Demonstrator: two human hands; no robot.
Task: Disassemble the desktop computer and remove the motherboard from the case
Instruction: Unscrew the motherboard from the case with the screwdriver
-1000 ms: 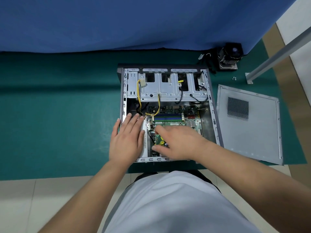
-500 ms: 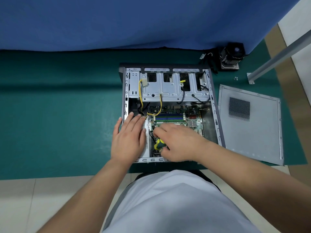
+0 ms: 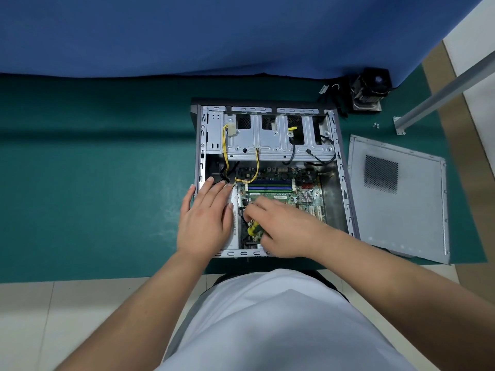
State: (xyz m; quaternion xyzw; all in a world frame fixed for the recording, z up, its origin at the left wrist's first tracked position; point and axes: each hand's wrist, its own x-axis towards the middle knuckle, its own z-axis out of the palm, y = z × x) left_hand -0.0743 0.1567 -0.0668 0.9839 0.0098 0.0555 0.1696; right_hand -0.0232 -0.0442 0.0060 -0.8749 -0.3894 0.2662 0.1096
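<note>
Motherboard (image 3: 281, 195) sat inside the open case (image 3: 345, 183) on the green surface (image 3: 107, 183). Left hand (image 3: 206, 220) lay spread flat on the case's edge; right hand (image 3: 281, 228) gripped a yellow-handled screwdriver (image 3: 251, 228), apparently loosening a mounting screw; remaining screws likely followed.

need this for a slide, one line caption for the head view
Right hand holds a yellow-handled screwdriver over the motherboard while left hand rests flat on the open case.
</note>
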